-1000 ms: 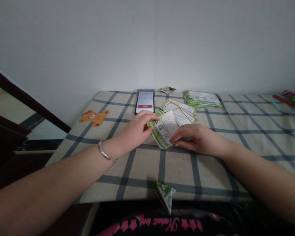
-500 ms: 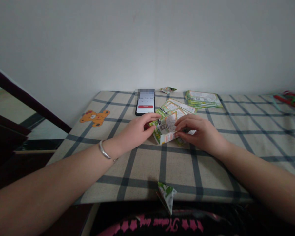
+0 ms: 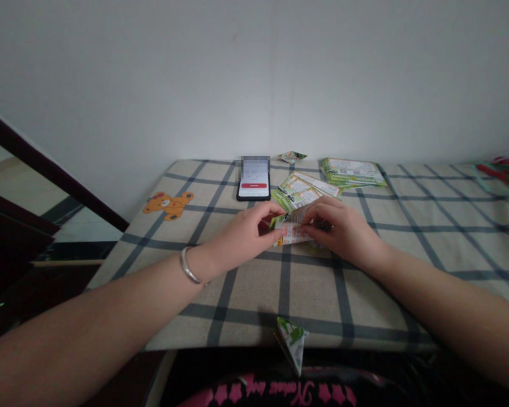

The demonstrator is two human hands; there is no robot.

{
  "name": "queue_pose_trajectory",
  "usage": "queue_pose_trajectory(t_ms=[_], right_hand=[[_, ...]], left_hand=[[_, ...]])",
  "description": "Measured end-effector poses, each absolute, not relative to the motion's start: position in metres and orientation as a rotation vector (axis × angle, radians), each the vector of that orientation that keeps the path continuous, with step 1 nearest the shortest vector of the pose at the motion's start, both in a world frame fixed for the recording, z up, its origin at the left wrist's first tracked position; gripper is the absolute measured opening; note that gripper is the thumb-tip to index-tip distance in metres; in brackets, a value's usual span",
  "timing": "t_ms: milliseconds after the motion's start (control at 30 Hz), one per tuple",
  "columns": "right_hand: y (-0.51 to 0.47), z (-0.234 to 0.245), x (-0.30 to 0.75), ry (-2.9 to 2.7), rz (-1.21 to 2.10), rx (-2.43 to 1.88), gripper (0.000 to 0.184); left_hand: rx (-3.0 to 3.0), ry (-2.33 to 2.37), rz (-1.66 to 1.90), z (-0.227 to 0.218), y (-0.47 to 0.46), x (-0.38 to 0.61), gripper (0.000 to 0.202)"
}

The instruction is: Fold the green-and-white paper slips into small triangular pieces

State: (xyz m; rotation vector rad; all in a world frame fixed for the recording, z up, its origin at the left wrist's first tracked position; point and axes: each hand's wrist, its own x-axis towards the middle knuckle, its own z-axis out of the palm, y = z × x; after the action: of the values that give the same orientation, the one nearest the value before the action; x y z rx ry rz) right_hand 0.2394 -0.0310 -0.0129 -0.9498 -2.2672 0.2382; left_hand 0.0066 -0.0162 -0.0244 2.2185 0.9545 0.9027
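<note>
Between both hands is a printed paper leaflet (image 3: 292,233), green, white and orange, with one side folded up. My left hand (image 3: 254,225), with a silver bangle on the wrist, pinches its left end between thumb and fingers. The fingers of my right hand (image 3: 335,226) are closed on its right part and hide some of it. Right behind it, several similar leaflets (image 3: 303,189) lie fanned out on the checked tablecloth (image 3: 254,294). A folded paper triangle (image 3: 292,342) stands at the table's near edge, in front of me.
A phone (image 3: 254,180) lies behind my left hand. Near the wall are another folded paper piece (image 3: 292,156) and a stack of leaflets (image 3: 353,172). A bear picture (image 3: 168,205) is at the left, a red and green item (image 3: 507,174) at the far right.
The leaflet's near part has been folded further up and over. My left hand has shifted slightly right along with its end. The whole view has moved a little.
</note>
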Motion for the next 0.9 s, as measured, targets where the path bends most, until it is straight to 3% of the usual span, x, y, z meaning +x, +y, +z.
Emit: queue_pose_trajectory(t_ms=[133, 367, 533, 900], right_hand=[[-0.034, -0.012, 0.24, -2.265, 0.173, -1.016, 0.002], [-0.037, -0.007, 0.244, -2.181, -0.082, -1.035, 0.026], [-0.034, -0.011, 0.25, -2.233, 0.089, -1.135, 0.04], [-0.034, -0.012, 0.249, -2.193, 0.285, -1.312, 0.026]], left_hand=[[2.226, 0.956, 0.868, -0.025, -0.016, 0.009, 0.015], [2.129, 0.97, 0.875, -0.027, -0.014, 0.008, 0.017], [2.013, 0.964, 0.876, -0.028, -0.013, 0.008, 0.017], [1.991, 0.939, 0.891, -0.032, -0.011, 0.007, 0.024]])
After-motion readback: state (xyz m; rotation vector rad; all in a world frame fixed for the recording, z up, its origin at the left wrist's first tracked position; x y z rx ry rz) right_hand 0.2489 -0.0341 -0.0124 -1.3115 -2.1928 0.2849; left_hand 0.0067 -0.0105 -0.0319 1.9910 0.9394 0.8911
